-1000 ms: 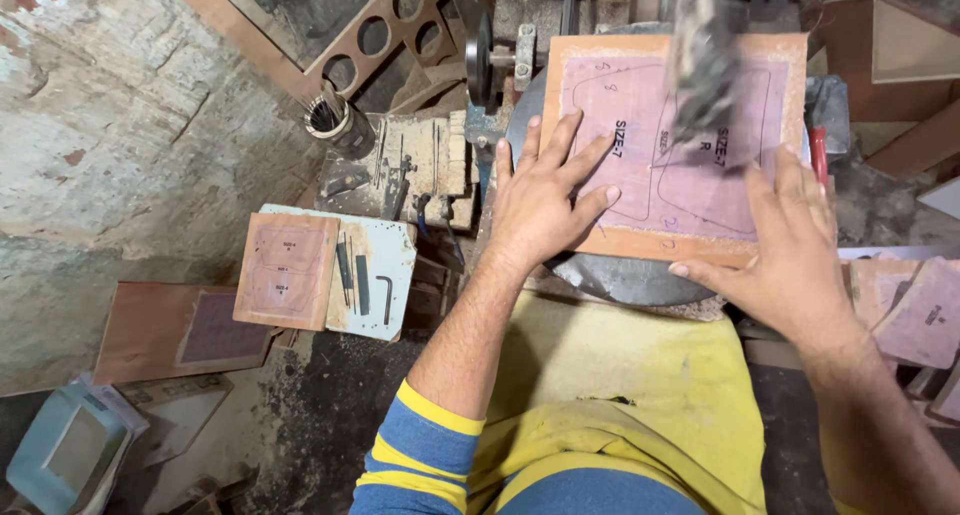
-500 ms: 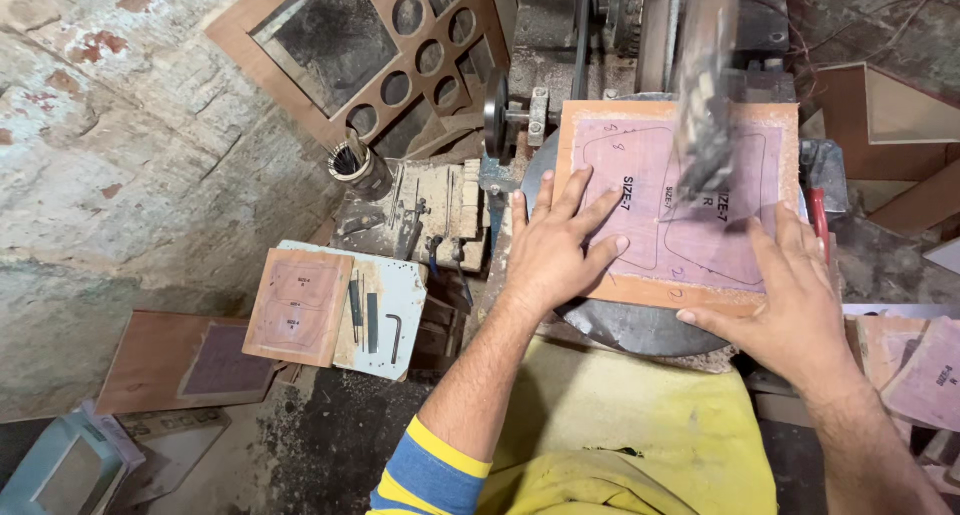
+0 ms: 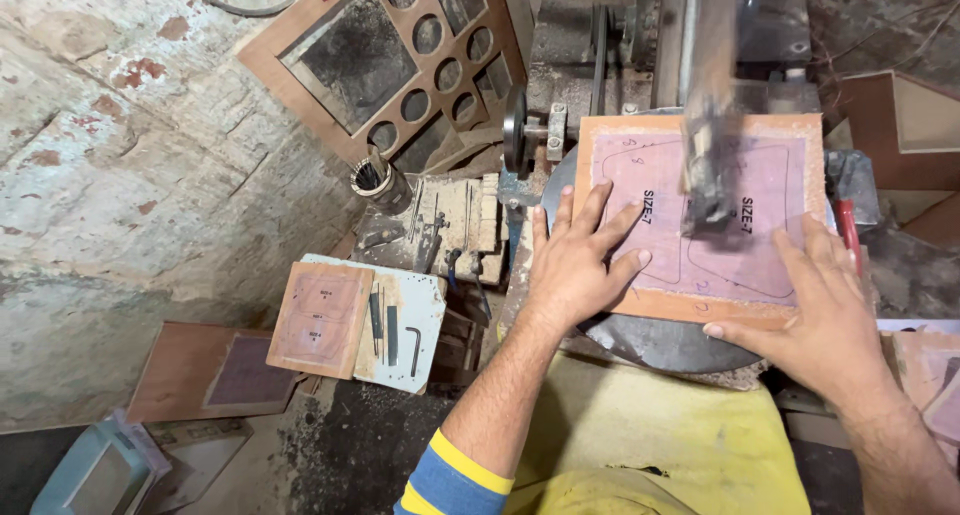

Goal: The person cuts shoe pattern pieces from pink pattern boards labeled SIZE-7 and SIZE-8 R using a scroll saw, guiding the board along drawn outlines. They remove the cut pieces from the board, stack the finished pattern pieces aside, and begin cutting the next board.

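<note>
The right hand point(image 3: 825, 320) is laid open and flat on the near right corner of a pink board point(image 3: 700, 215), fingers spread. The left hand point(image 3: 580, 260) is pressed open on the board's left part, fingers splayed. The board is rested on a round metal plate point(image 3: 650, 340), with curved outlines drawn on it. Between the hands and just beyond them, a blurred blade point(image 3: 710, 175) is met by the board. Well left of the left hand, a smaller board point(image 3: 320, 320) is lain beside small tools point(image 3: 395, 325).
</note>
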A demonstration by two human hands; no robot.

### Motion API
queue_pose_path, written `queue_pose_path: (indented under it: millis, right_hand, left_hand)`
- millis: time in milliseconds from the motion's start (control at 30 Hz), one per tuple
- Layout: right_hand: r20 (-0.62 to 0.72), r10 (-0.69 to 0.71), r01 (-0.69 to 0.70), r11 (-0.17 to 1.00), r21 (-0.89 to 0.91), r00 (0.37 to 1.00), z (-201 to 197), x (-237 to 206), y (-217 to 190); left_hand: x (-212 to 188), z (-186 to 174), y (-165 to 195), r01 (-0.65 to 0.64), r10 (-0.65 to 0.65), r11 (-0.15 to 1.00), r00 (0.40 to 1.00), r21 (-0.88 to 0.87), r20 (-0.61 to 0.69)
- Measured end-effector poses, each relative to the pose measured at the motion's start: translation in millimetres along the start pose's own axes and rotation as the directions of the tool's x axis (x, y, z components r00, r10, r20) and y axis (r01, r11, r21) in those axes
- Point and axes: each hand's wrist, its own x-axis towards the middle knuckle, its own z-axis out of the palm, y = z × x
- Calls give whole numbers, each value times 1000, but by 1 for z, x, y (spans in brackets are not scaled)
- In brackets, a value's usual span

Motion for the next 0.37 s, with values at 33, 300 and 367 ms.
queue_pose_path:
  millis: [33, 300, 367]
  right_hand:
    - [1, -4, 4, 999, -31, 1000, 1, -1, 0]
    - [-7, -2, 2, 999, 40, 1000, 1, -2, 2]
    - [3, 11, -11, 996, 84, 1000, 1, -4, 3]
  left_hand:
    - [-1, 0, -1, 0, 0, 1000, 1000, 2, -1]
    - [0, -1, 1, -4, 4, 1000, 1000, -3, -14]
    - [-1, -1, 1, -3, 3, 1000, 1000, 0, -7]
